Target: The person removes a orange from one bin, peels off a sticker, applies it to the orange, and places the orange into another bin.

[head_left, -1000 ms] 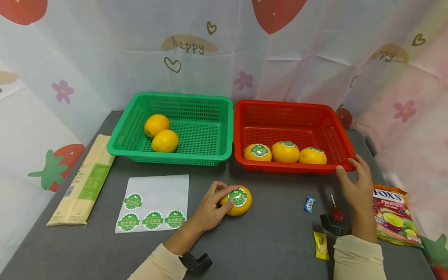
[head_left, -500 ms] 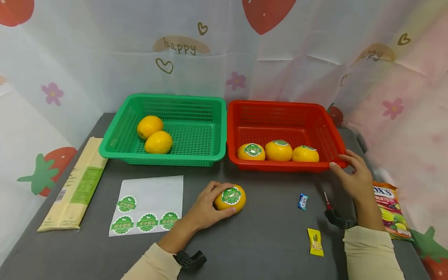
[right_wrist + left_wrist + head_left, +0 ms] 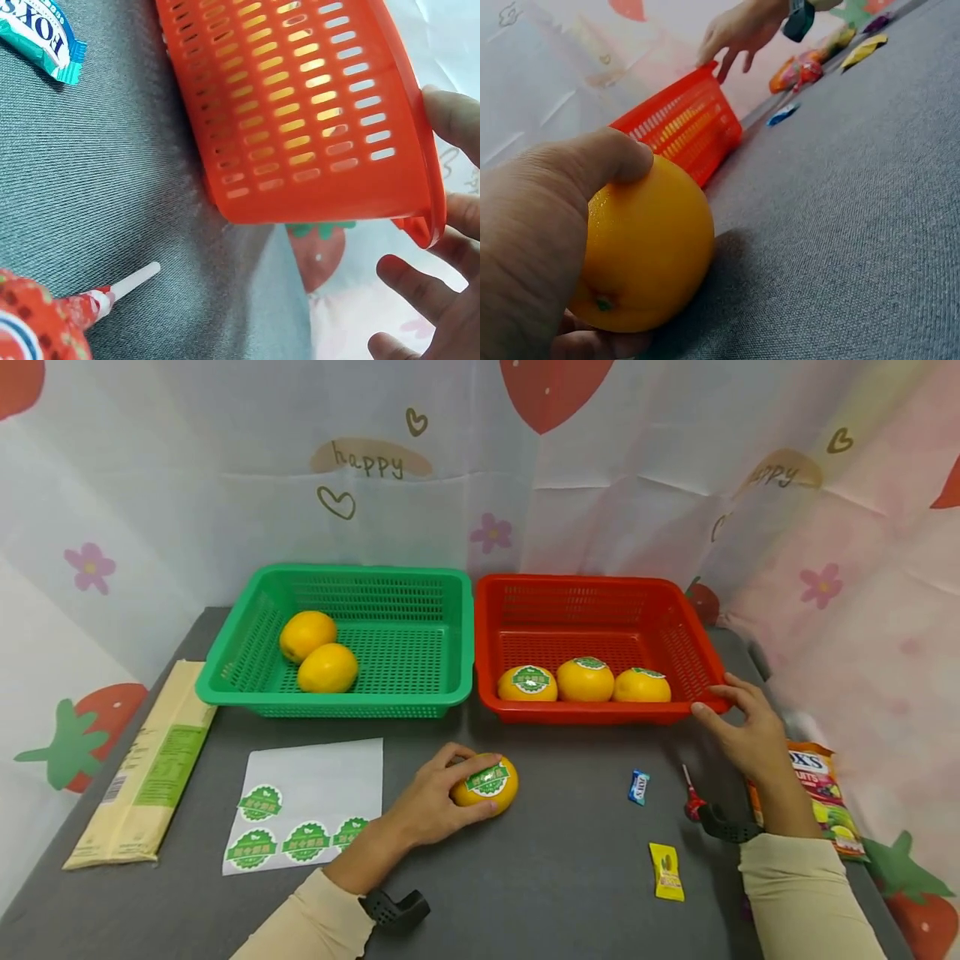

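Note:
My left hand [image 3: 431, 797] grips an orange [image 3: 504, 787] on the table, thumb on its near side and fingers over the far side. A round green-and-white sticker [image 3: 487, 780] lies on top of that orange; the left wrist view shows its bare side and stem end. At the front right corner of the red basket [image 3: 592, 717], my right hand [image 3: 750, 735] holds the rim between thumb and fingers. Inside this basket are three stickered oranges [image 3: 585, 680] along the front wall. The right wrist view shows the rim [image 3: 424, 142] at the thumb, with two fingertips free below.
Left of the red basket stands a green basket [image 3: 337, 700] with two plain oranges [image 3: 327, 668]. A sticker sheet [image 3: 315, 777] and a long cream packet [image 3: 142, 768] lie at left. Near my right arm are small wrapped candies [image 3: 666, 870], a lollipop [image 3: 692, 802] and a Fox's bag [image 3: 832, 802].
My left thumb has slid off the sticker down to the orange's near side. The right hand stays at the red basket's corner. The head view has turned slightly right.

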The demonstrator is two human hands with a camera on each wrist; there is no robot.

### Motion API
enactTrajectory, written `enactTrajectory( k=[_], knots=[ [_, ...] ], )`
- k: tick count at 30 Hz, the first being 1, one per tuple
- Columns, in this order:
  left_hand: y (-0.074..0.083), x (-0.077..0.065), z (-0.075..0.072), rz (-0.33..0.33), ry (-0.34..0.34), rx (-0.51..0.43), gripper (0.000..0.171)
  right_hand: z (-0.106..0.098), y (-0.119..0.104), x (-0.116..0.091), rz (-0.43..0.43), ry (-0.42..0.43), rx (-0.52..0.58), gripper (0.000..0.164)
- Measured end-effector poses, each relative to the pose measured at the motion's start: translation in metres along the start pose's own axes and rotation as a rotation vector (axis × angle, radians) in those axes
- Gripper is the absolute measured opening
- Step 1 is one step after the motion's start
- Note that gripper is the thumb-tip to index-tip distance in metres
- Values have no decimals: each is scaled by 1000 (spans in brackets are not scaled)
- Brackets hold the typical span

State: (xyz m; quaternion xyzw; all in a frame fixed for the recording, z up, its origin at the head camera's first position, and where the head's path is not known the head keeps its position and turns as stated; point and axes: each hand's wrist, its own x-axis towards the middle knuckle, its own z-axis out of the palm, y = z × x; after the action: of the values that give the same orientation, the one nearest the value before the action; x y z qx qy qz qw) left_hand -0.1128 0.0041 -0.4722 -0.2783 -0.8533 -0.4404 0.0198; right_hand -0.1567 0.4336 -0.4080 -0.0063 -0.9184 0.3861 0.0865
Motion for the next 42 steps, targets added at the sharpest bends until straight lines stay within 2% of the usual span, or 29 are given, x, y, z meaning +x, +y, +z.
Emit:
enactTrajectory(
  k=[4, 8, 11, 14, 18, 23, 26, 28, 30, 34, 40, 42],
  knots=[
    [6, 11, -5, 61, -2, -51, 55, 0, 1, 1, -6, 10, 4, 56],
    [24, 33, -17, 143, -19, -87, 55, 0, 2, 3, -12, 13, 10, 56],
    [44, 59, -30, 203, -57, -85, 55, -1, 1, 2, -11, 13, 13, 56],
    [64, 90, -43, 236, -100, -72, 55, -1, 1, 2, -1, 10, 13, 56],
    [83, 138, -51, 225, -136, -82, 55, -3, 3, 1, 8, 12, 13, 56],
    [92, 197, -42, 153, -174, -87, 62, -4, 6, -2, 19, 15, 8, 56],
    [94, 226, -31, 63, -193, -53, 72, -4, 8, -3, 31, 11, 2, 57],
    [93, 241, -23, 4, -195, -28, 77, -3, 9, -2, 22, 15, -2, 57],
    [91, 252, -16, -44, -195, -21, 77, -2, 8, -1, 17, 13, -7, 58],
    [85, 267, -2, -86, -194, -54, 69, 0, 7, 2, 12, 9, -4, 58],
    [73, 280, 19, -156, -217, -46, 68, -1, 7, 2, -5, 12, 29, 53],
    [68, 283, 26, -199, -220, -44, 69, 0, 8, 2, -14, 13, 32, 51]
  ],
)
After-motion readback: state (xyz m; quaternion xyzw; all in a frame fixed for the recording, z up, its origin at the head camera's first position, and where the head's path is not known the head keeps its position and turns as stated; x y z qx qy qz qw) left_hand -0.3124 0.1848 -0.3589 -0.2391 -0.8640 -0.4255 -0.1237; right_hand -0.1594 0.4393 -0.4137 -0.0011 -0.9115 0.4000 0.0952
